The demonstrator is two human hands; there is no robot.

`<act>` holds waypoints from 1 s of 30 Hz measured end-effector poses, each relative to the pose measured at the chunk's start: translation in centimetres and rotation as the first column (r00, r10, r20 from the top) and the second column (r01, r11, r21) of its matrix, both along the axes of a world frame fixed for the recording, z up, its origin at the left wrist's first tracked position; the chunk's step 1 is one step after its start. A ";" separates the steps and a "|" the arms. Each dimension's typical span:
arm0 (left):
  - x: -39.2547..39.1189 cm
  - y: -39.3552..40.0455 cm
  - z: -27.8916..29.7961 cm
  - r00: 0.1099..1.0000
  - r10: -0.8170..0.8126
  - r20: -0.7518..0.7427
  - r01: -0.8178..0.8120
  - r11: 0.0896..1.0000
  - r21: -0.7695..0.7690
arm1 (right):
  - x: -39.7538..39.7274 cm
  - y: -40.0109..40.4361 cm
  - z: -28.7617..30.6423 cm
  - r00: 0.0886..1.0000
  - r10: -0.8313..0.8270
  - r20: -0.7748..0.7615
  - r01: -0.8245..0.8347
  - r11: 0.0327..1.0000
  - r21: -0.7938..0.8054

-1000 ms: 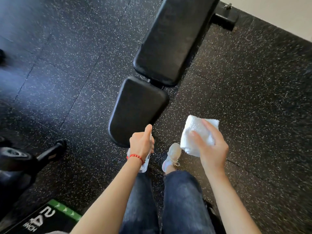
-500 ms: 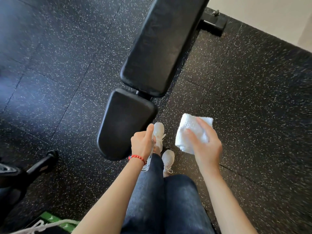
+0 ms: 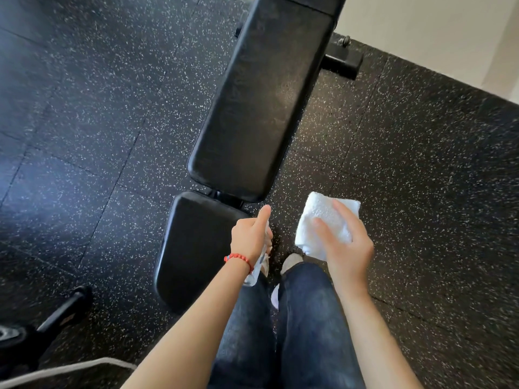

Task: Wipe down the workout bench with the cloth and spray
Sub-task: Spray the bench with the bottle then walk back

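Head camera looks down past two legs in dark jeans (image 3: 306, 327), which stand just beside the near right corner of the bench. Nearest the bench on that side, the left hand (image 3: 251, 238) is curled around a small clear spray bottle (image 3: 257, 269), whose lower end pokes out below the wrist; the forefinger points straight forward along the top of it, and a red bead bracelet (image 3: 238, 259) circles the wrist. This hand hangs over the right edge of the bench's seat pad (image 3: 193, 248). Farther right of the bench, apart from it and over the speckled black floor (image 3: 421, 178), the right hand (image 3: 346, 248) grips a folded white cloth (image 3: 323, 220) from above, thumb on one side and fingers spread across the top. Below the two hands, tips of white shoes (image 3: 292, 261) show against the floor beside the seat pad. Left of the seat pad, near the bottom edge, lie a black handle and part of a weight plate (image 3: 16, 336), with a pale strap (image 3: 64, 370) curving past them. Beyond the seat pad, the bench's long back pad (image 3: 261, 102) runs away toward a pale wall (image 3: 435, 29), and a black foot bar (image 3: 341, 61) of the bench sticks out to its right at the far end.
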State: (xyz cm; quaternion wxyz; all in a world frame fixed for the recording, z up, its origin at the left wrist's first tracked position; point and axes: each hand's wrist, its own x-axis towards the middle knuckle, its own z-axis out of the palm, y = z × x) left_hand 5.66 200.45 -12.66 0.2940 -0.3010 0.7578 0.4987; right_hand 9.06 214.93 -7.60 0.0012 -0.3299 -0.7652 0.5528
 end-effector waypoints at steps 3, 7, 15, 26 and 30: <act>-1.0 0.9 -0.2 1.000 0.028 0.003 -0.028 0.999 0.019 | -1.3 0.9 -0.3 1.000 -0.006 0.003 0.006 1.000 -0.005; -2.4 2.5 0.2 0.997 0.076 0.008 -0.076 0.995 0.061 | -3.1 2.9 -0.4 1.000 0.020 -0.001 -0.020 1.000 0.004; -5.4 7.5 0.8 0.974 0.224 0.022 -0.225 0.973 0.050 | -7.3 8.5 -0.3 0.989 0.149 0.005 -0.148 0.988 -0.047; -11.2 14.3 1.6 0.948 0.309 -0.075 -0.308 0.951 0.033 | -13.5 16.3 0.4 0.980 0.199 0.006 -0.198 0.979 -0.052; -13.4 16.1 1.9 0.953 0.281 -0.110 -0.278 0.960 0.047 | -16.0 17.6 0.5 0.982 0.188 -0.003 -0.188 0.980 -0.066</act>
